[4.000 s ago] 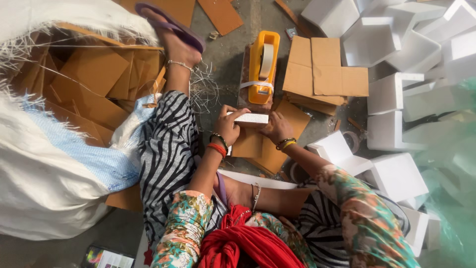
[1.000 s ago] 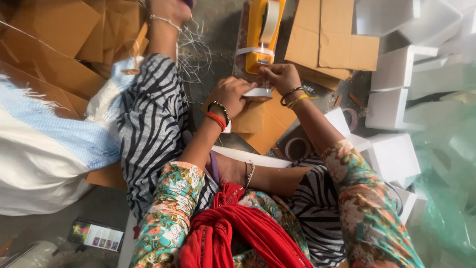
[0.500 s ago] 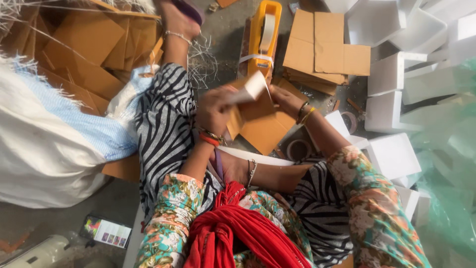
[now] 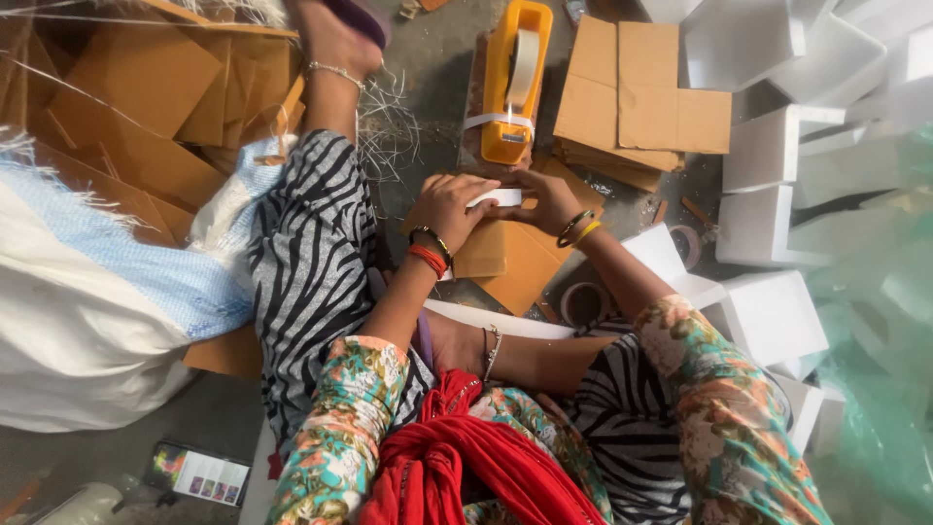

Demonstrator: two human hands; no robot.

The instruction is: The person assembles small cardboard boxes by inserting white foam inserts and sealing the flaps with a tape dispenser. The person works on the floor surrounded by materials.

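Observation:
I sit on the floor, and both hands grip one small white box (image 4: 494, 198) just in front of a yellow tape dispenser (image 4: 512, 80). My left hand (image 4: 449, 207) covers the box's left side. Holding the right end is my right hand (image 4: 546, 197), which wears bangles at the wrist. A strip of white tape hangs across the dispenser's front. Brown cardboard pieces (image 4: 515, 261) lie under my hands.
A stack of flat cardboard sheets (image 4: 637, 97) lies right of the dispenser. White foam boxes (image 4: 768, 146) pile up at the right. A tape roll (image 4: 583, 303) rests by my right forearm. A white sack (image 4: 87, 301) and more cardboard (image 4: 126, 97) fill the left.
Half a second ago my hands held the white box raised and tilted; now it is lowered and level, close to the dispenser's front.

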